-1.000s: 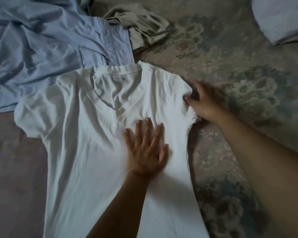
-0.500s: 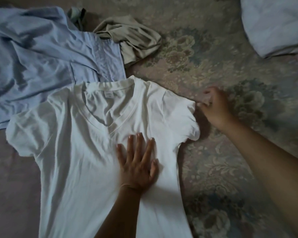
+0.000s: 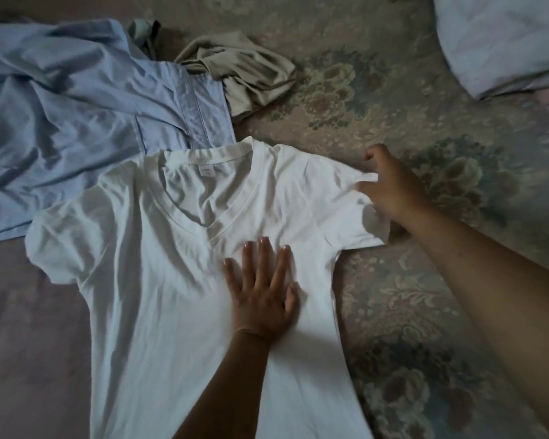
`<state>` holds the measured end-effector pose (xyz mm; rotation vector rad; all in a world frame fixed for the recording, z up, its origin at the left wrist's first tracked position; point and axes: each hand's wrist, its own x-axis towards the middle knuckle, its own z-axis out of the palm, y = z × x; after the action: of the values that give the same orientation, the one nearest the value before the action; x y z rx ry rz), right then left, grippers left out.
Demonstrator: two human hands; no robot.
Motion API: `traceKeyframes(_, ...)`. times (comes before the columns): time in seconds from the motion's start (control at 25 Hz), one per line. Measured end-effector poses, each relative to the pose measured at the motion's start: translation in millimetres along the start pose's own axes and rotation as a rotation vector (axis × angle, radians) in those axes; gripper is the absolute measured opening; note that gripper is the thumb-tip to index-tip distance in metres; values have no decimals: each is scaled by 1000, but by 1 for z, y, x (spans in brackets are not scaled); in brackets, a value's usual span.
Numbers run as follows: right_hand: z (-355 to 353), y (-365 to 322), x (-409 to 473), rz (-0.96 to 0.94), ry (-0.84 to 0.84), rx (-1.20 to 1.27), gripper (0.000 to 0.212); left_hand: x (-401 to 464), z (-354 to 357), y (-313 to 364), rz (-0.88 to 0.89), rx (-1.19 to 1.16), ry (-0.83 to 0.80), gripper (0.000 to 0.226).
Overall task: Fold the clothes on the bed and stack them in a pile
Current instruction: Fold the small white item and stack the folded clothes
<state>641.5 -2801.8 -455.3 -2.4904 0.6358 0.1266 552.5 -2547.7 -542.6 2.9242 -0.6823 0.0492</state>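
A: What are the hands doing?

B: The left hand (image 3: 262, 299) lies flat, fingers spread, pressing the chest of the white tee (image 3: 171, 280). The right hand (image 3: 390, 188) pinches the edge of the tee's sleeve (image 3: 339, 210).

A: Where is the tee?

B: Face up on the bed (image 3: 393, 312), its collar just beside a blue shirt (image 3: 76, 115); a beige garment (image 3: 244, 74) lies crumpled beyond.

A: Which step?

B: Likely laying it flat before the first fold. No pile shows yet.

A: Next?

B: Probably carry the sleeve inward across the chest while the left hand anchors the cloth.
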Motion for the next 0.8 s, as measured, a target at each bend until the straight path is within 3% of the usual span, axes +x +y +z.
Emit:
traceKeyframes(0.08, 0, 22, -1, 92, 7, -184, 42, -1, -7, 4, 13, 40, -5, 64)
traceKeyframes(0.2, 7, 38, 0, 244, -116, -86, 44, 12, -24, 34, 98, 4, 90, 57)
traceKeyframes(0.32, 4, 37, 5, 180, -150, -211, 37, 40, -32, 89, 187, -173, 115, 56)
traceKeyframes(0.4, -1, 41, 12, 130, -104, -187, 31, 68, -29, 116, 120, -232, 44, 59)
traceKeyframes(0.52, -5, 60, 17, 125, -56, -84, 21, 88, -20, 140, 119, -113, -147, 55)
traceKeyframes(0.6, -8, 67, 16, 97, -18, -36, 16, 88, -17, 149, 186, -123, -43, 37)
traceKeyframes(0.68, -9, 69, 13, 40, 40, 53, 16, 81, -11, 151, 269, -247, 126, 40)
traceKeyframes(0.8, -11, 78, 11, 51, 122, 128, 15, 62, -5, 140, 388, -155, 216, 42)
